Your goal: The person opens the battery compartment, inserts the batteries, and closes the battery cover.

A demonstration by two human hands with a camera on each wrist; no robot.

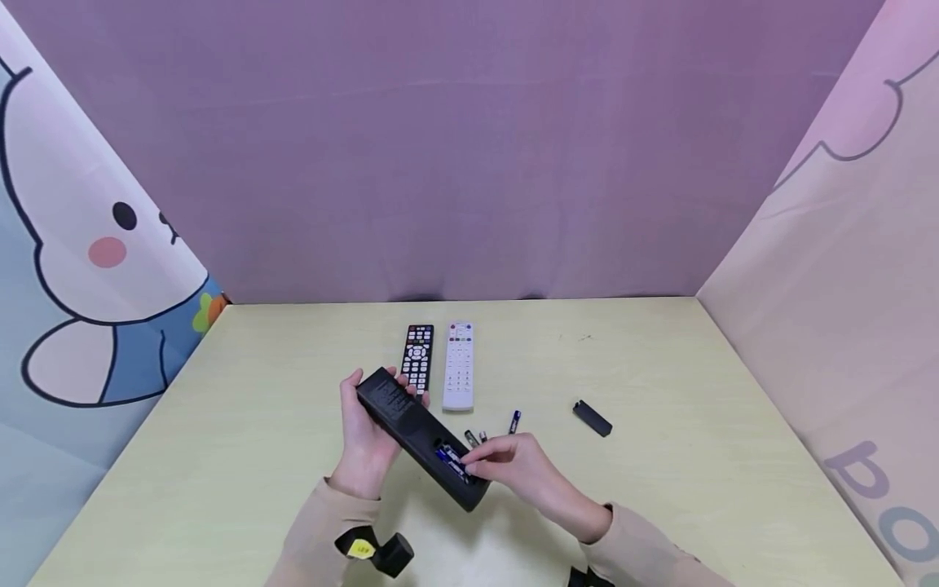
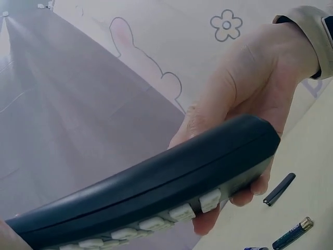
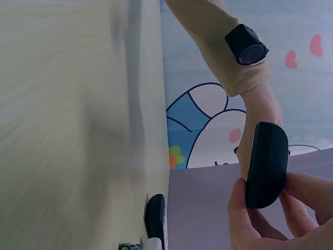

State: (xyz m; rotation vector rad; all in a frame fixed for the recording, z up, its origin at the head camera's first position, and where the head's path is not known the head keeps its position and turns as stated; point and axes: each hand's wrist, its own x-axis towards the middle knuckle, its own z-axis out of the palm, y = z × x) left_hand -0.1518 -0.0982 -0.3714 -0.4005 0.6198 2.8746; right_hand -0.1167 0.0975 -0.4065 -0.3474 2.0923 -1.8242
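My left hand grips a black remote control by its upper half, back side up and tilted. The battery compartment is uncovered, and blue batteries lie in it. At its near end my right hand has thumb and index finger pinched at a battery, the fingertips hiding part of it. In the left wrist view the white buttons face down, with left fingers curled beneath. The right wrist view shows the remote's rounded end with fingers around it.
Beyond the hands lie a second black remote and a white remote, buttons up. Loose batteries, one of them a blue battery, lie on the table behind the right hand. A black battery cover sits farther right.
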